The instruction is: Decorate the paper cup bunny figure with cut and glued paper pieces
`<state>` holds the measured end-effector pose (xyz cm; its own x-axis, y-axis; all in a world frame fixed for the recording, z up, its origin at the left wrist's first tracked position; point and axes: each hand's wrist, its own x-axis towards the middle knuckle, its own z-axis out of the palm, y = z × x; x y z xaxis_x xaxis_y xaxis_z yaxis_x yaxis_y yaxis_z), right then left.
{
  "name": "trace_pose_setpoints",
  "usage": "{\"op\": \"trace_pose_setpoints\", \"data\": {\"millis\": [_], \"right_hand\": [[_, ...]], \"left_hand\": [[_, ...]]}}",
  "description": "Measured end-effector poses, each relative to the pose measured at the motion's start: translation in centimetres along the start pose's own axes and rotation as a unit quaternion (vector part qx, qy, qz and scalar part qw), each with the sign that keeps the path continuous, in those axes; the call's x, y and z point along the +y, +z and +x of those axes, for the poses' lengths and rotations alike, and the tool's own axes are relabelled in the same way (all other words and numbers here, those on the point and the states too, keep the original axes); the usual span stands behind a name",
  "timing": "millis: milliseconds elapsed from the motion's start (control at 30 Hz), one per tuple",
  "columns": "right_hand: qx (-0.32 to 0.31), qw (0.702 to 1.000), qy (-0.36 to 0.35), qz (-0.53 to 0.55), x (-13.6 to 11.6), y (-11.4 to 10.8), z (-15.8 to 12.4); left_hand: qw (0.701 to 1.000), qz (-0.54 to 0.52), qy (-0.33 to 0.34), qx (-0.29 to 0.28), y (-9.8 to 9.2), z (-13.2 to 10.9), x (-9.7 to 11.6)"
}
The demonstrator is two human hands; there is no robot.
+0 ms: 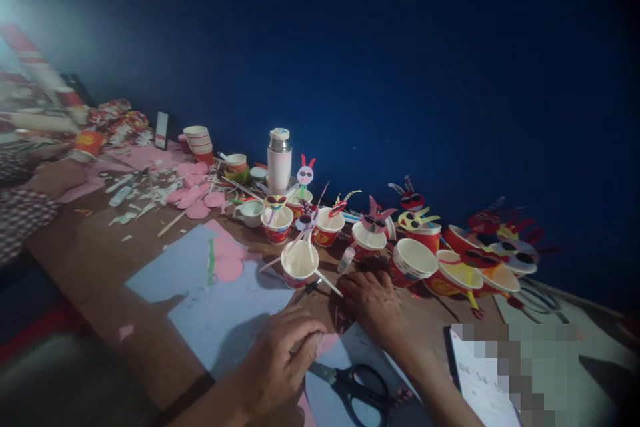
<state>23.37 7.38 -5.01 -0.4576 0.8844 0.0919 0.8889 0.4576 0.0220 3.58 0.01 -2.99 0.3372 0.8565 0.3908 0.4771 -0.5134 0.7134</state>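
Note:
My left hand (283,350) is closed in a pinch above white paper. A bit of pink paper (329,344) shows at its fingertips, but whatever is between them is unclear. Below it lie black-handled scissors (357,387). Farther right, my right hand (375,300) reaches down to the table with its fingers curled around something hidden. Beside its fingers are a small clear tube (346,260), a black pen (307,290) and a paper cup (300,263) with a white stick leaning by it. Pink cut-out shapes (227,263) and a green strip lie on blue-white sheets (240,307).
Decorated paper cups (370,240) with paper faces line the wall side, along with a stack of cups (413,260) and a thermos (279,163). Paper scraps (145,197) cover the left. A phone (480,373) lies front right. Another person's hand (57,177) is far left.

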Motion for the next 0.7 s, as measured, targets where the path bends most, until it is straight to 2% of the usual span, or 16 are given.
{"op": "trace_pose_setpoints", "data": {"millis": [167,400,700], "right_hand": [[-0.004,1.0,0.001,-0.014,0.2,-0.2,0.1],[-0.011,0.999,0.003,-0.032,-0.7,-0.8,-0.3],[-0.06,0.994,0.081,-0.028,-2.8,-1.6,-0.9]], "left_hand": [[1.0,0.0,-0.004,-0.014,0.5,-1.1,0.6],[0.999,0.0,-0.031,-0.03,0.2,-2.4,0.1],[0.999,0.018,-0.046,-0.015,0.2,-4.4,-0.8]]}}
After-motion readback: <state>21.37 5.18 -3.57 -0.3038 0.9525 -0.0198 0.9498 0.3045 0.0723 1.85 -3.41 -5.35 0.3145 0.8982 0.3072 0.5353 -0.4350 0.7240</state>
